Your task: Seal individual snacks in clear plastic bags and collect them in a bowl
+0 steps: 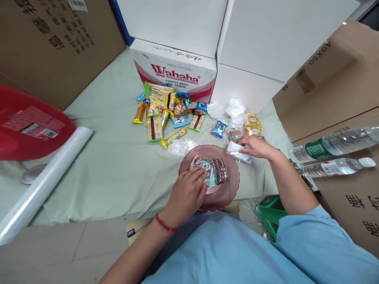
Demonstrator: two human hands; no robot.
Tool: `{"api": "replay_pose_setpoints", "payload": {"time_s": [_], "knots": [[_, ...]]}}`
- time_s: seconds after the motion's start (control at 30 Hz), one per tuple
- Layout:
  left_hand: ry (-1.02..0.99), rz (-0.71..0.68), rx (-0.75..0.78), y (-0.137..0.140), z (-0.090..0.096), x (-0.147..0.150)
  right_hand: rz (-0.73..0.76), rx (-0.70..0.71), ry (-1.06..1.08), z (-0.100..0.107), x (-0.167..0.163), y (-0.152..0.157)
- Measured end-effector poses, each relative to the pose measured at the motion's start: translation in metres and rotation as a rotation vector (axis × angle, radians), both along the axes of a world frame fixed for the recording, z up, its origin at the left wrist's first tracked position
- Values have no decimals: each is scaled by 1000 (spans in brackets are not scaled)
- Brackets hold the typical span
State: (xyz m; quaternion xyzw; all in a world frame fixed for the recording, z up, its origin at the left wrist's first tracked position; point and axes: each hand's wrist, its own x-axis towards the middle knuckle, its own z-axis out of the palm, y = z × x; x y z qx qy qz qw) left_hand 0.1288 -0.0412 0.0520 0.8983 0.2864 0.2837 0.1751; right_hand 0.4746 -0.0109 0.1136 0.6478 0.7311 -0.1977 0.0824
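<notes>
A pink ribbed plastic bowl sits at the front edge of the cloth-covered surface, partly over my lap. Inside it lie a brown cocoa packet and a pale packet with dark round print. My left hand rests on the bowl's left side, fingers lying together over the pale packet. Just right of the bowl, my right hand pinches a white packet low over the cloth. A reddish-green packet lies behind its fingertips. Yellow packets are stacked beyond.
Several wrapped snacks are heaped before a Wahaha carton. Crumpled clear plastic lies behind the bowl. Two water bottles lie at right by cardboard boxes. A plastic-film roll and red container are at left.
</notes>
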Motion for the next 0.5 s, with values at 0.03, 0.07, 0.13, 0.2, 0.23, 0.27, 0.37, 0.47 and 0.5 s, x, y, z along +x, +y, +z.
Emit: {"api": "replay_pose_setpoints", "payload": {"time_s": [0.03,0.07,0.13,0.2,0.23,0.27,0.37,0.47,0.5], "knots": [[-107,14,-3,2,2,-3,-48,52,51,12,6,-11],[-203,42,-12,4,4,-5,-89,96,114,25,9,-21],[-330,127,-32,6,8,-9,-109,137,258,50,3,-37],[-381,208,-40,5,11,-11,-1,103,389,64,-20,-45],[-393,229,-40,3,12,-11,95,66,435,64,-37,-46],[-407,235,-32,1,13,-12,199,22,461,59,-57,-44],[-426,195,30,-9,14,-14,430,-105,396,23,-117,-34],[-248,93,35,-16,12,-16,430,-162,205,-13,-156,-28],[-146,56,18,-17,10,-17,425,-172,174,-18,-161,-27]]}}
